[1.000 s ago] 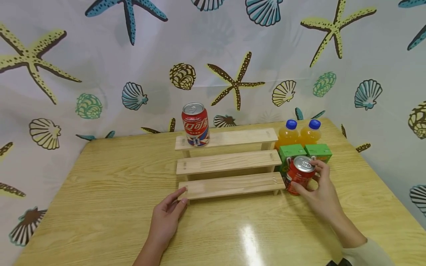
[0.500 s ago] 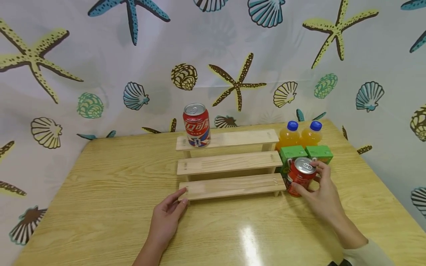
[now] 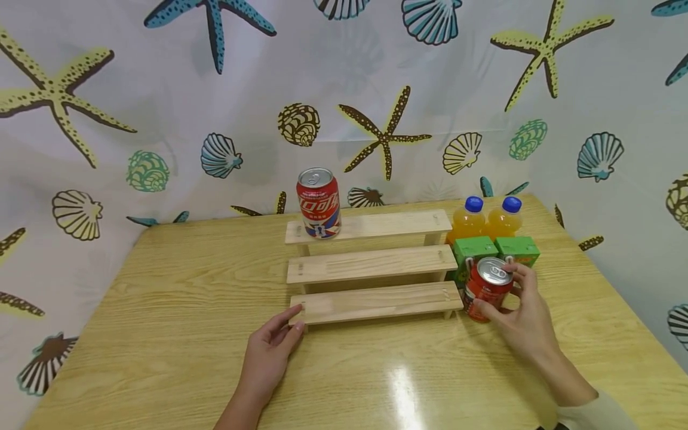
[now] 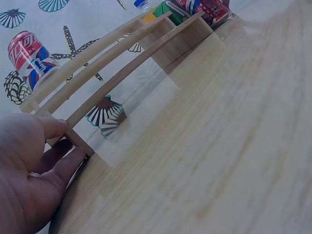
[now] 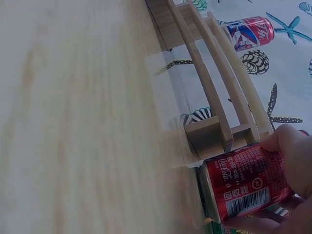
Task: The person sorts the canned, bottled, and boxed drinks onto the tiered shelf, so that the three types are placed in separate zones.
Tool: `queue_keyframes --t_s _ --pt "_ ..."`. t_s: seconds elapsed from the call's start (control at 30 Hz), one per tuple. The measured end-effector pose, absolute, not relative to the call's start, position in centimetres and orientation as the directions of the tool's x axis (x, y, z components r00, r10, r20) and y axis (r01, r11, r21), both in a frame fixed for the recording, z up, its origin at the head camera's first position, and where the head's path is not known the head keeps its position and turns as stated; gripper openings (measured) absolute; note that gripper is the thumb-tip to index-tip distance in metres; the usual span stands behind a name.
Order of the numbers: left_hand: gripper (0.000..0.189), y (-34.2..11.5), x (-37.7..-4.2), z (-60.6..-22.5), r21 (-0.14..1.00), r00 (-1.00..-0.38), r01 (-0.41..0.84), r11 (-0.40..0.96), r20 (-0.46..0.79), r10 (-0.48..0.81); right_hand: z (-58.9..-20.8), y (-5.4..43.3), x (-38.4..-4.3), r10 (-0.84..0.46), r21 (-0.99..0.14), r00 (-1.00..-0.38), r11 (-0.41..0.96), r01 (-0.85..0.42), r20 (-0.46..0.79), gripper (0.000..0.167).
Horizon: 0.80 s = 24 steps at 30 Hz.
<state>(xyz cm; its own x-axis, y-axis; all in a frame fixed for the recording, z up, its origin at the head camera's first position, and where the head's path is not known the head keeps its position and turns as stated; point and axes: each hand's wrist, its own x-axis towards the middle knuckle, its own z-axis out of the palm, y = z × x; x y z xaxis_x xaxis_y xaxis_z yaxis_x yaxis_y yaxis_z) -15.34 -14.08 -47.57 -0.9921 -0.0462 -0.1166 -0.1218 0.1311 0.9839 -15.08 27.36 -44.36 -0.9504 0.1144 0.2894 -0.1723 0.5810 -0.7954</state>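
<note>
A three-tier wooden step rack point(image 3: 376, 303) stands on the table. My left hand point(image 3: 270, 352) pinches the front left corner of its lowest tier, thumb and fingers around the end in the left wrist view. At the rack's right end my right hand point(image 3: 524, 316) grips a red Coca-Cola can point(image 3: 486, 292) near its top, thumb on the near side and fingers behind. The can is upright, in front of two green drink cartons point(image 3: 475, 246). Another red cola can point(image 3: 319, 206) stands on the left end of the top tier.
Behind the cartons stand two orange juice bottles point(image 3: 469, 220) with blue caps. The wooden table point(image 3: 177, 322) extends left and in front of the rack. A cloth point(image 3: 247, 71) printed with shells and starfish hangs behind the table and at its right side.
The right hand and its can have shifted very slightly toward the front. The left hand stays at the rack's corner. The whole head view has drifted a little.
</note>
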Motion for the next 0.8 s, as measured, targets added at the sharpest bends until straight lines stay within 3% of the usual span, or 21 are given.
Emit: queue_keyframes --t_s 0.8 --pt "0.038 -14.1 -15.3 -47.5 0.981 -0.990 -0.136 0.139 -0.129 -0.058 -42.5 27.6 -14.0 0.130 -0.770 -0.926 0.602 -0.211 0.355 0.077"
